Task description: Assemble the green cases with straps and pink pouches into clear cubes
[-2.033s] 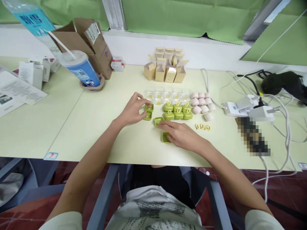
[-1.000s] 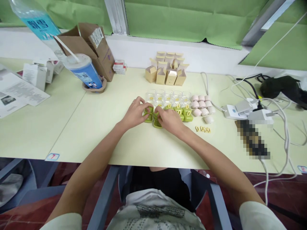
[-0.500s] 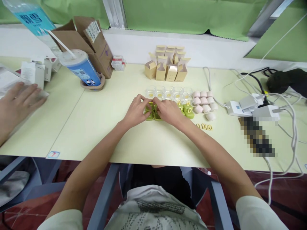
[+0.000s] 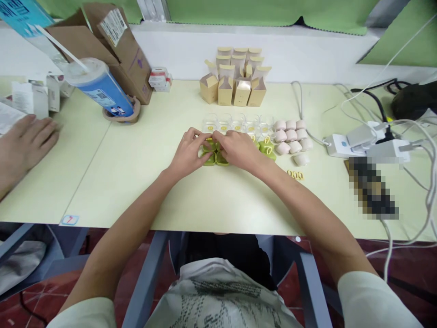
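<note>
My left hand [image 4: 189,152] curves its thumb and index finger around a small green container [image 4: 210,146] at the middle of the table. Against it, my right hand [image 4: 241,148] has its fingers bent, their tips meeting the left fingertips; whatever they pinch is hidden. In front sit open, hollow green containers [image 4: 222,158]. Green pieces with yellow loops [image 4: 266,146] show just right of my right hand. Behind my hands is a row of clear cups [image 4: 239,122] with yellow marks at the bottom. Yellow rings [image 4: 295,175] lie near my right forearm.
Pale pink and white rounded pieces [image 4: 291,135] stand in rows to the right. Open tan boxes [image 4: 235,89] are at the back. A blue cup [image 4: 105,93], a cardboard box [image 4: 131,57], a power strip [image 4: 341,146] with cables, and another person's hand [image 4: 27,143] flank the table.
The view has shifted slightly, so the table items sit higher. Both hands stay together at the green containers, with little change in their grip. One fewer yellow ring shows beside my right forearm.
</note>
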`<state>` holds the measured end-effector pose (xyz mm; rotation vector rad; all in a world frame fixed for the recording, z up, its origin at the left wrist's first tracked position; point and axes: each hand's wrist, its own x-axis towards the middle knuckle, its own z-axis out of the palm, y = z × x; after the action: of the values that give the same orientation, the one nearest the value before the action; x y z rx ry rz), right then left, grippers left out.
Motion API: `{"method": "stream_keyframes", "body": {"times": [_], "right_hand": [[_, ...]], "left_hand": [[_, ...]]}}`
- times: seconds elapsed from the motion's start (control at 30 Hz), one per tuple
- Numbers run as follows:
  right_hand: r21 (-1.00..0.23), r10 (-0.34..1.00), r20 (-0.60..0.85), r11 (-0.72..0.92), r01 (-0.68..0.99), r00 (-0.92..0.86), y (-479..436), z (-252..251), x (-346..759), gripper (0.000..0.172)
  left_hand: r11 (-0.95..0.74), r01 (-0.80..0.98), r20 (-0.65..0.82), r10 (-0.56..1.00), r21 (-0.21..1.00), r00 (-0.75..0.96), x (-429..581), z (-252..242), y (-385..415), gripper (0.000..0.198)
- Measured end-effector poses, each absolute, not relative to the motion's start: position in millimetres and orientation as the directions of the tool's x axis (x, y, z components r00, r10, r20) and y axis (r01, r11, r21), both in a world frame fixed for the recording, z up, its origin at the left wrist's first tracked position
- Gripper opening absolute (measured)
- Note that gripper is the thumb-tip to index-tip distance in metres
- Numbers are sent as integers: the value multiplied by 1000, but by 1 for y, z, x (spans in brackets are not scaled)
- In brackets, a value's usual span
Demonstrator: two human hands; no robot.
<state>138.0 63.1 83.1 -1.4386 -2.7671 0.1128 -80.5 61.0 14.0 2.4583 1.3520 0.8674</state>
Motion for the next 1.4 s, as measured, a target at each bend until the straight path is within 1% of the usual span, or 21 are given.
{"method": "stream_keyframes", "body": {"times": [0.07,0.13,0.2,0.23,0.33,0.47,0.53,0.77,1.0,1.1,1.23,1.33,1.4], "right_hand": [[-124,821,27,569,813,-571,64,95,147,39],[-180,832,106,554,813,-544,67,108,162,32],[-208,843,173,537,818,-509,71,119,178,28],[-212,846,183,532,820,-501,73,123,185,27],[-215,842,122,539,814,-526,78,125,199,29],[-224,821,-32,550,804,-571,82,117,199,48],[-244,809,-84,549,799,-581,82,115,196,50],[-303,778,-190,533,790,-598,78,123,196,38],[-379,709,-248,556,740,-660,78,124,197,20],[-402,682,-312,536,742,-661,75,127,194,21],[-376,650,-367,551,745,-665,69,128,184,23],[-374,634,-357,576,727,-686,66,129,182,25],[-401,651,-300,577,712,-697,66,135,188,26]], "left_hand": [[-558,699,385,826,448,412,-80,17,60,46],[-562,691,388,823,455,415,-80,20,58,48],[-568,684,407,818,457,407,-81,23,57,47],[-571,682,419,815,457,401,-81,24,57,46],[-575,679,445,808,456,386,-82,25,57,42],[-581,682,463,800,445,380,-81,24,58,37],[-578,687,469,801,440,373,-81,24,58,35],[-578,695,469,799,427,376,-80,23,58,28],[-606,688,563,754,399,338,-82,17,63,23],[-608,696,589,741,383,323,-82,14,64,23],[-645,675,655,688,357,312,-81,12,66,20],[-655,673,698,657,343,283,-82,10,67,19],[-655,675,722,641,339,259,-81,12,65,20]]}}
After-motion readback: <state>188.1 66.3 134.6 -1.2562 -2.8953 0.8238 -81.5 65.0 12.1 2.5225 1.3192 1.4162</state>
